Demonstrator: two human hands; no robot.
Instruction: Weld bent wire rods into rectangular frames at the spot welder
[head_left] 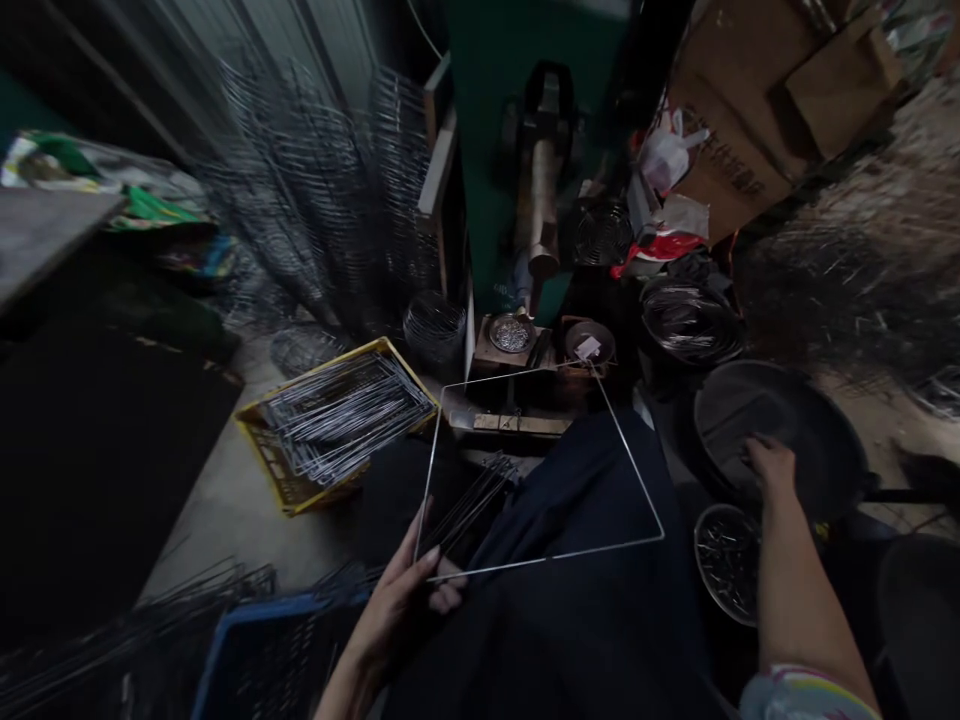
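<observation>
My left hand [409,580] grips one corner of a rectangular wire frame [544,558], thumb and fingers closed on it. The thin metal frame is held above my lap, over dark blue cloth [570,630]. Out to the right, my right hand [770,463] is at a large round black basin [817,420], its fingers drawn together near the inner surface. Whether anything small is between those fingers, I cannot make out. Just below that hand sits a round bowl of small metal pieces [726,565]. Beside my left hand lies a bunch of bent wires [476,500].
A yellow crate [281,490] of wire pieces stands at left, a blue crate [259,610] nearer. Ahead is a green machine [487,150] with a dish of small metal parts [511,334] and another dish [600,335]. Stacked wire racks [322,180] and a cardboard box [735,130] stand behind.
</observation>
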